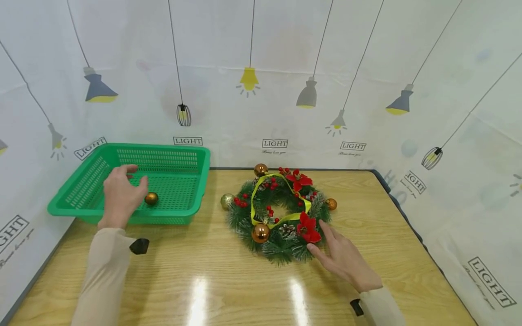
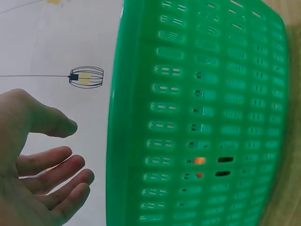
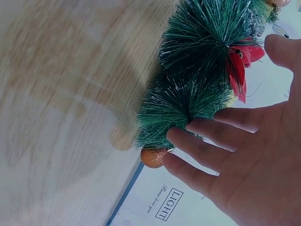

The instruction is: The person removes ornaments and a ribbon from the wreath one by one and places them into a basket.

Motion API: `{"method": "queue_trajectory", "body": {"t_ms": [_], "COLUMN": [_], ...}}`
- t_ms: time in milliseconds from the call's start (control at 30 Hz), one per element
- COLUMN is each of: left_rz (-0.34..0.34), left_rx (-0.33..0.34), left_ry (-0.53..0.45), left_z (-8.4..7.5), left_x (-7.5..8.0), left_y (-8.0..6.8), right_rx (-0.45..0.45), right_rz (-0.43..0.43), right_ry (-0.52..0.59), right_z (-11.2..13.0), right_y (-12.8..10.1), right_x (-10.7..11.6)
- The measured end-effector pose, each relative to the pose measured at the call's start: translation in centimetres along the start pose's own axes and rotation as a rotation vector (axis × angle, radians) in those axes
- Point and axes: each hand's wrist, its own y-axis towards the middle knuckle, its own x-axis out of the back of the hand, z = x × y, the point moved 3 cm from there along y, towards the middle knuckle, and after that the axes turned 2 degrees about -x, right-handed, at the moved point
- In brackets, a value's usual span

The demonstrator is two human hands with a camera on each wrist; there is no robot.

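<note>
My left hand (image 1: 122,192) is raised over the green plastic basket (image 1: 195,206), thumb and fingers apart with nothing between them. A gold-brown bauble (image 1: 152,198) lies in the basket just right of the thumb; an orange spot of it shows through the slots in the left wrist view. At the front right edge of a green Christmas wreath (image 1: 277,253) is my right hand (image 1: 344,258), fingers spread, fingertips right at the needles by a red poinsettia (image 1: 308,227). A yellow ribbon (image 1: 253,201) loops over the wreath, among red berries, pine cones and several baubles.
Both the basket and the wreath rest on a light wooden table (image 1: 228,285), basket at the back left, wreath right of the middle. A white backdrop (image 1: 277,36) printed with lamps stands right behind the table and along both sides.
</note>
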Motion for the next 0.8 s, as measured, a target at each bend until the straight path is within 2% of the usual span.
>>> {"method": "queue_trajectory", "body": {"t_ms": [333,800], "left_rz": [-0.002,0.048], "left_rx": [-0.083,-0.132], "left_ry": [-0.071,-0.15], "left_z": [-3.2,-4.6], "left_x": [-0.4,-2.0], "left_y": [-1.0,-1.8], "right_rx": [-0.005,0.006], "right_rz": [0.003,0.009], "right_ry": [0.011,0.0], "right_z": [0.1,0.0], "right_y": [-0.2,-0.1], "right_x": [0.2,-0.1]}}
